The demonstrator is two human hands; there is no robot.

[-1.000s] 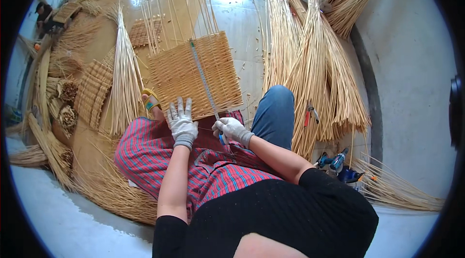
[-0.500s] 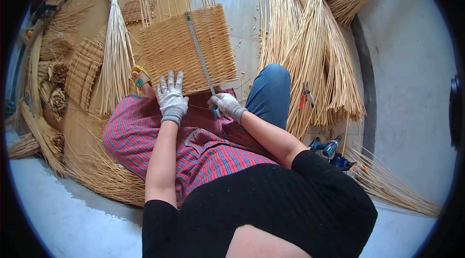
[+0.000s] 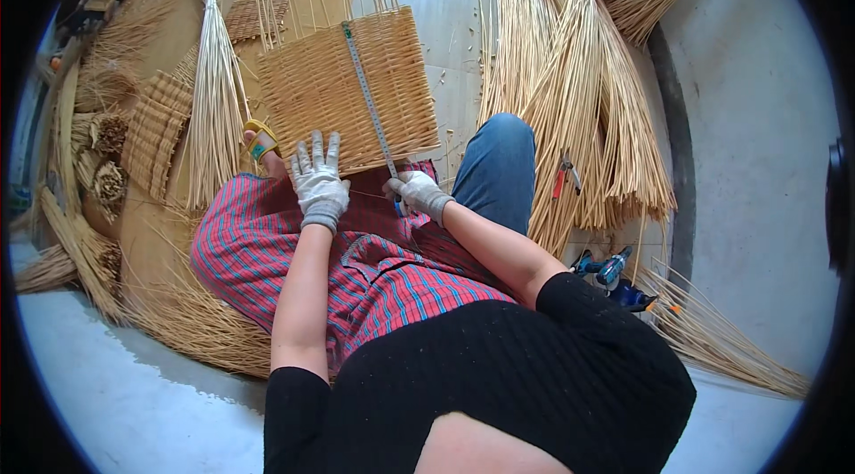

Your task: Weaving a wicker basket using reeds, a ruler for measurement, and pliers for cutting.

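Observation:
A woven wicker panel (image 3: 312,91) lies in front of me with loose stakes rising from its far edge. A steel tape measure (image 3: 370,98) is stretched across it from the top to the near edge. My gloved left hand (image 3: 317,180) rests on the panel's near edge, fingers spread. My gloved right hand (image 3: 419,192) grips the tape measure at that same edge, its blue case partly showing below the fingers. My red plaid apron (image 3: 249,256) and bent right knee (image 3: 494,176) surround the hands.
Reed bundles (image 3: 579,118) lie right, red-handled pliers (image 3: 561,180) on them, power tools (image 3: 610,269) nearer. Left are a pale bundle (image 3: 216,118), woven pieces (image 3: 156,136), reed coils (image 3: 107,185) and my sandalled foot (image 3: 263,146). A co-worker (image 3: 69,7) shows at the far left. A wall curves right.
The whole view has shifted, so panel and hands sit higher in the picture than a second ago. The left hand stays spread on the panel and the right keeps hold of the tape.

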